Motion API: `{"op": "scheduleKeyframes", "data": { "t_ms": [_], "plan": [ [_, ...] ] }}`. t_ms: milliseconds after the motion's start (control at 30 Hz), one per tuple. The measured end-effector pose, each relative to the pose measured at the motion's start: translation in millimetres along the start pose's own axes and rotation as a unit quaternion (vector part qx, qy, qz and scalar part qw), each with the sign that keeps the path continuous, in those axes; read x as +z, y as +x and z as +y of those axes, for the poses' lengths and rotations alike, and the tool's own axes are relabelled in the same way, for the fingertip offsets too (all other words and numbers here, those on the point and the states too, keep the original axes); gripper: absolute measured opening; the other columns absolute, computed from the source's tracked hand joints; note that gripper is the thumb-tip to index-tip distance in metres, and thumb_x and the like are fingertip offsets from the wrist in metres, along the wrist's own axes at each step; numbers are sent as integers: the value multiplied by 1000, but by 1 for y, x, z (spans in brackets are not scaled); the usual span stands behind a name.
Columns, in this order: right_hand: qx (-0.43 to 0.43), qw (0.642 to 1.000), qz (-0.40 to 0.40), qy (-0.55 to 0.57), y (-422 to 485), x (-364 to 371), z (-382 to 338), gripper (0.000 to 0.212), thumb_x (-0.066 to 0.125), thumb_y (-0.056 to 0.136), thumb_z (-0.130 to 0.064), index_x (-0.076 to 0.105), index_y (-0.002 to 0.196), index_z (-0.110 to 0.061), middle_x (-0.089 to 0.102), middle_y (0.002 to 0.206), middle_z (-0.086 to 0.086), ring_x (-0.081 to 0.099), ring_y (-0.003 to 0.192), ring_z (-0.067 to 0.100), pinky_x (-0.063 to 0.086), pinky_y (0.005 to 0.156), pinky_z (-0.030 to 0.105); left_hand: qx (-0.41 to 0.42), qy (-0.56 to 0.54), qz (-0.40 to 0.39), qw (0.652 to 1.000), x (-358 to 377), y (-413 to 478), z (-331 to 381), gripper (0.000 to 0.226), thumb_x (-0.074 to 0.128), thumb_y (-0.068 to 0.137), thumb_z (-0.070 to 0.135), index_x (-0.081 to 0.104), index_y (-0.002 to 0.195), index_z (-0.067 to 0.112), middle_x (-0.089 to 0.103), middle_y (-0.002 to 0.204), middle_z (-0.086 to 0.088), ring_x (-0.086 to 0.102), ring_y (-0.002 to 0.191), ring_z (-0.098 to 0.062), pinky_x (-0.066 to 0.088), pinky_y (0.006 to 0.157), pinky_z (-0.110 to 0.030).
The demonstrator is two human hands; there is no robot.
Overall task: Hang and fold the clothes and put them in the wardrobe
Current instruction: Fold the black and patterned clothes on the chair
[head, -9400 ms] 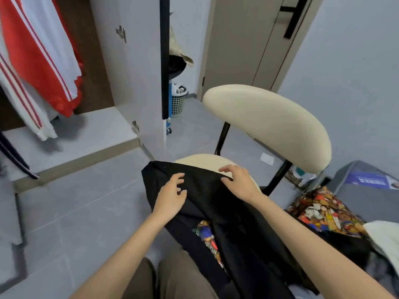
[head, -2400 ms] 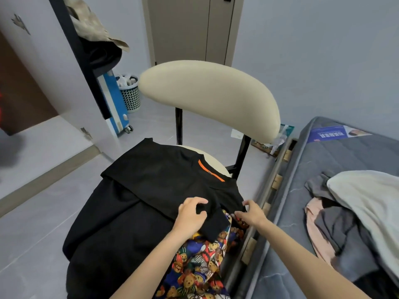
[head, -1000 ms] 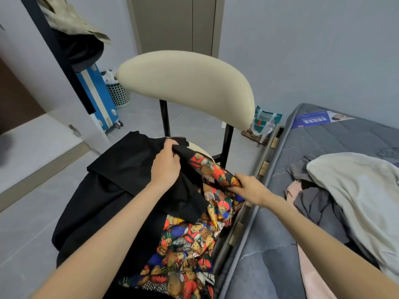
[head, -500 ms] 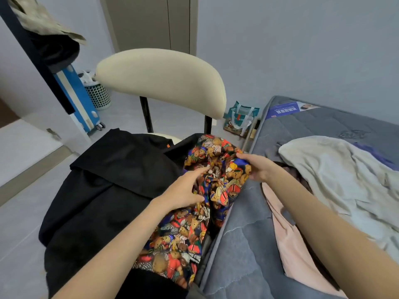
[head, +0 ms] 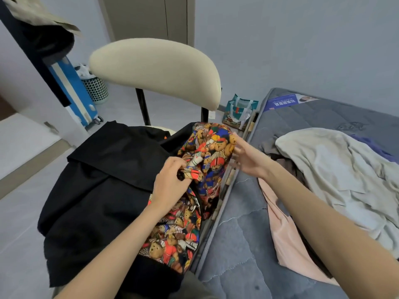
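A black jacket (head: 103,186) lies spread over the seat of a cream chair (head: 155,67), its bright teddy-bear print lining (head: 207,152) turned up on the right side. My left hand (head: 170,182) grips a bunched fold of the print lining near the jacket's middle. My right hand (head: 248,158) is at the lining's right edge with fingers spread and blurred; whether it holds the cloth is unclear. A pile of other clothes (head: 336,173) in cream, grey and pink lies on the mattress to the right.
The grey mattress (head: 241,244) runs along the chair's right side. A green shopping bag (head: 239,113) stands on the floor behind the chair. A blue suitcase (head: 73,93) and a mesh bin (head: 96,88) stand at the left by the wardrobe door (head: 28,52).
My left hand went from open fingers on the print lining to gripping a bunch of it. My right hand stayed at the lining's right edge, fingers now spread. The view shifted slightly.
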State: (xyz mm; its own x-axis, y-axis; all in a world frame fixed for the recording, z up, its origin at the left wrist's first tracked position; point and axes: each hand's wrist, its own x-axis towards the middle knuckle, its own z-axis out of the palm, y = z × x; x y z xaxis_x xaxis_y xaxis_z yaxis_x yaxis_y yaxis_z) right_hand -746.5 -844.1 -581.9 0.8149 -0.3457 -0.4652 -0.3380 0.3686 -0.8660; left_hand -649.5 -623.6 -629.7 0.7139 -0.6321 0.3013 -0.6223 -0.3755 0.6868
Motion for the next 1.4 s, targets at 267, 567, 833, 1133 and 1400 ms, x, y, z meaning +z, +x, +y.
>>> {"op": "scheduleKeyframes", "data": {
  "t_ms": [267, 567, 833, 1133, 1400],
  "plan": [
    [-1, 965, -43, -259, 2, 0, 71, 45, 63, 89, -41, 54, 128, -20, 59, 132, -3, 55, 118, 10, 36, 111, 34, -135, -88, -34, 986, -12, 11, 6, 9, 64, 86, 26, 58, 91, 20, 59, 95, 4, 58, 88, -9, 50, 79, -32],
    [-129, 987, 81, -54, -53, -3, -45, 24, 65, 89, -38, 73, 92, -15, 76, 93, 7, 73, 81, 16, 57, 66, 26, -13, 28, 14, 999, -10, 9, 29, 29, 64, 87, 9, 46, 109, 9, 32, 133, -6, 44, 116, -19, 43, 82, -24],
    [25, 988, 103, -108, -113, -34, -60, 29, 60, 95, -29, 62, 106, -2, 73, 101, 16, 71, 88, 27, 60, 74, 38, 138, 45, -70, 987, 33, -9, 93, 39, 75, 74, 17, 56, 108, 16, 41, 125, -4, 37, 117, -22, 39, 93, -34],
    [60, 879, 221, -417, -154, -110, 20, 33, 65, 88, -44, 67, 93, -12, 72, 97, 9, 68, 84, 21, 54, 81, 33, 111, 87, -254, 957, 82, -60, 112, 27, 63, 80, 16, 41, 95, 21, 40, 98, 3, 51, 79, -21, 39, 61, -33],
    [161, 926, 65, -335, -181, -137, 89, 45, 71, 78, -51, 70, 101, -13, 75, 95, -2, 70, 94, 16, 54, 85, 23, 153, 158, -435, 873, 106, -98, 108, 58, 67, 86, 31, 40, 137, 22, 34, 142, -4, 41, 126, -27, 40, 103, -43]
  ]
}}
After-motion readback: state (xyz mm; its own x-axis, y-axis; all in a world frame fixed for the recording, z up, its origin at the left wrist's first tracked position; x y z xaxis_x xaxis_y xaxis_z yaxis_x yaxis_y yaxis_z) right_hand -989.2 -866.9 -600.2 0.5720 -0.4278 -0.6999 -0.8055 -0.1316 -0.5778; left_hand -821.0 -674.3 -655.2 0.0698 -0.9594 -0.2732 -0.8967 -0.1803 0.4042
